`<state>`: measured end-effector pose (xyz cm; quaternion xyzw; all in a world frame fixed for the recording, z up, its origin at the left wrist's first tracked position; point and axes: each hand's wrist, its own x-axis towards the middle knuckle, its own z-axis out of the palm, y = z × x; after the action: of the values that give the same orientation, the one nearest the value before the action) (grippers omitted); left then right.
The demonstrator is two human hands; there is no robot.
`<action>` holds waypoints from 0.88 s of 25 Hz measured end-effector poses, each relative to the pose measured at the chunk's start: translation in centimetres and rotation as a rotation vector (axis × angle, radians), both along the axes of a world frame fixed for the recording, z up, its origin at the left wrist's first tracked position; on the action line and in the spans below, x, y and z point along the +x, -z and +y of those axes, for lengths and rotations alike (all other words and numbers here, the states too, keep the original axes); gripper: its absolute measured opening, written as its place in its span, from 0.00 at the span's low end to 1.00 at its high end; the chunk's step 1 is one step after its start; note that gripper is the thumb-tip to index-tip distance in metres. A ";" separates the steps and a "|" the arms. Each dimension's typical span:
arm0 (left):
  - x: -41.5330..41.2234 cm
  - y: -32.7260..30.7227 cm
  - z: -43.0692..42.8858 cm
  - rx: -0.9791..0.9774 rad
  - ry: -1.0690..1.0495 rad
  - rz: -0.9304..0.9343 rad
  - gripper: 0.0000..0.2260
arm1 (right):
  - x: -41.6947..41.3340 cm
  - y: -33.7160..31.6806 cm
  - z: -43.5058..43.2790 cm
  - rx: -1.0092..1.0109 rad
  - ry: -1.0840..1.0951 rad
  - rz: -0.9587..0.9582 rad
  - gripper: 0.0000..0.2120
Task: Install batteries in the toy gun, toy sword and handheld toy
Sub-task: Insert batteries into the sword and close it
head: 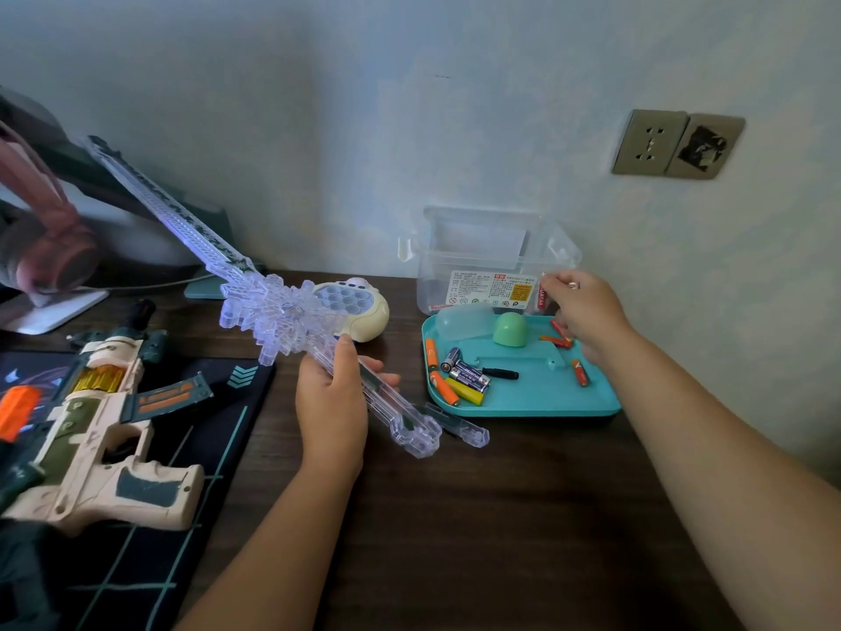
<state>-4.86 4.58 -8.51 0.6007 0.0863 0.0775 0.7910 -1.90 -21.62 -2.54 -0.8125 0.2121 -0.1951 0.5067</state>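
Our left hand [332, 403] clamps the hilt of the clear plastic toy sword [273, 302], blade slanting up-left, pommel toward the teal plastic tray [523, 409]; our right hand [587, 311], nearer its loose batteries [459, 380], curls over the far corner, grip unclear

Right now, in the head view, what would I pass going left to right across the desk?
toy gun → left hand gripping the toy sword by its handle → loose batteries at the left end of the teal tray → green dome → right hand. The handheld toy overlaps the left hand, so it is left out.
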 end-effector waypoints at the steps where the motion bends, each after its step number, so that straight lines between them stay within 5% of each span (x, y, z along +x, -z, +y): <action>1: 0.0 -0.1 0.0 -0.009 0.004 -0.002 0.15 | -1.4 -0.6 1.5 0.314 -0.117 -0.022 0.09; 3: -0.2 -0.3 0.0 -0.031 0.019 -0.016 0.14 | -4.5 -0.7 5.1 0.687 -0.377 0.032 0.07; 6: -0.6 -0.3 -0.1 -0.028 0.042 -0.042 0.15 | -7.6 0.6 9.7 0.871 -0.597 0.105 0.09; 15: -3.2 0.0 -2.2 0.186 -0.038 -0.074 0.22 | -10.7 0.4 11.1 0.833 -0.547 -0.062 0.11; 22: -6.3 0.7 -3.7 0.086 0.018 -0.020 0.23 | -13.2 0.4 10.2 0.481 -0.480 -0.090 0.08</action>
<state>-11.18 0.90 -9.19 0.6342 0.0697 0.0799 0.7659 -15.12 -11.43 -2.95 -0.6871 0.0323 -0.0503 0.7241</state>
